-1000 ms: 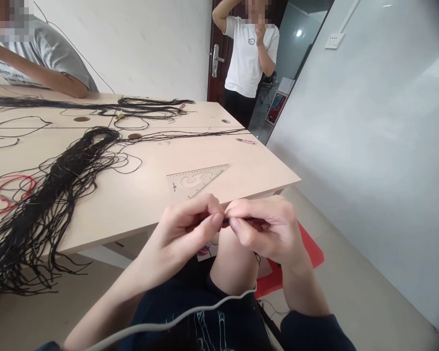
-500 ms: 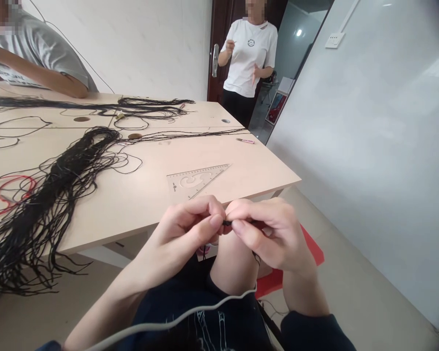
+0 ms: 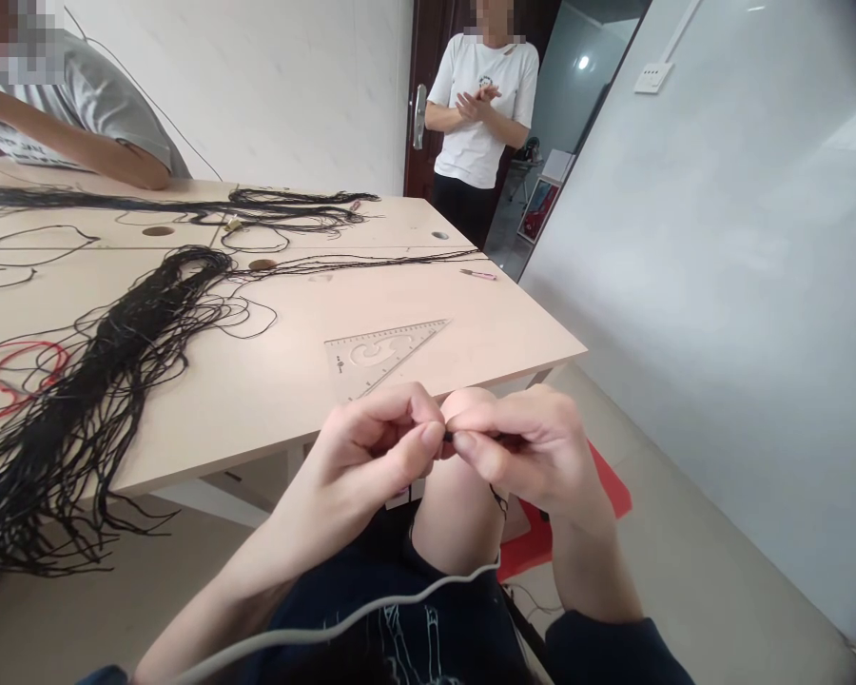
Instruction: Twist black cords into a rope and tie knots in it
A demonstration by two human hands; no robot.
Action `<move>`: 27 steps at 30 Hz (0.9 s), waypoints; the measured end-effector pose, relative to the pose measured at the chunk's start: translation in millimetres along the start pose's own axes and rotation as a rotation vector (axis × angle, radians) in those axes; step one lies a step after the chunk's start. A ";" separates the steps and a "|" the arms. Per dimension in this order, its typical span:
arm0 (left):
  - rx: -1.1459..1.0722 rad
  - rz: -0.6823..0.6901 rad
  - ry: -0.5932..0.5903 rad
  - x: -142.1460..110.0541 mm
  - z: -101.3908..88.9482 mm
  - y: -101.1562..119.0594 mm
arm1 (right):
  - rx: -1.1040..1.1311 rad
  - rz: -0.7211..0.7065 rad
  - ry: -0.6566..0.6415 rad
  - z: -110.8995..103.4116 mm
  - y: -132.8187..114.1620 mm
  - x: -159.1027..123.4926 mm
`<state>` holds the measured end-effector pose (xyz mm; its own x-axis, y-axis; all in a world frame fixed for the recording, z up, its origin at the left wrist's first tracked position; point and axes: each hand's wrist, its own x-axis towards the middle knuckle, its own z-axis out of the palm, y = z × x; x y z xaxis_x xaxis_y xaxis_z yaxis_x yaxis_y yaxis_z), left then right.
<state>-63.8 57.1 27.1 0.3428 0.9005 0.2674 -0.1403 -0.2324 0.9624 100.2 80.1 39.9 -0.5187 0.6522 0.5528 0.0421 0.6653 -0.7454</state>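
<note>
Above my lap, just off the table's front edge, both hands pinch a black cord (image 3: 449,437). My left hand (image 3: 371,442) is closed, thumb against forefinger, on the cord's left part. Close beside it, my right hand (image 3: 524,442) grips the same cord between thumb and fingers. Only a short dark bit shows between the fingertips; the rest is mostly hidden in my hands. Thin black ends hang below my right hand, beside my knee. A clear set square (image 3: 378,354) lies on the table beyond my hands.
On the table (image 3: 292,390), a thick bundle of black cords (image 3: 114,352) spreads at the left, with a red cord (image 3: 14,409) beside it. More black cords (image 3: 206,205) lie farther back. A small pink-handled tool (image 3: 479,274) rests near the right edge. Two people are beyond the table.
My hands stay pinched on the cord; the left fingertips have shifted slightly right, and less cord shows between them. The standing person's hands came down from the head and now meet at the chest.
</note>
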 end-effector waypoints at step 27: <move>0.468 0.047 0.041 -22.2 -0.1 5.6 | -0.032 0.143 0.066 14.7 12.1 -12.0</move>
<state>-72.3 35.8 26.6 0.3077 0.8966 0.3184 0.2818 -0.4055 0.8696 94.3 75.0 18.8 -0.4478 0.7629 0.4664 0.1394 0.5748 -0.8063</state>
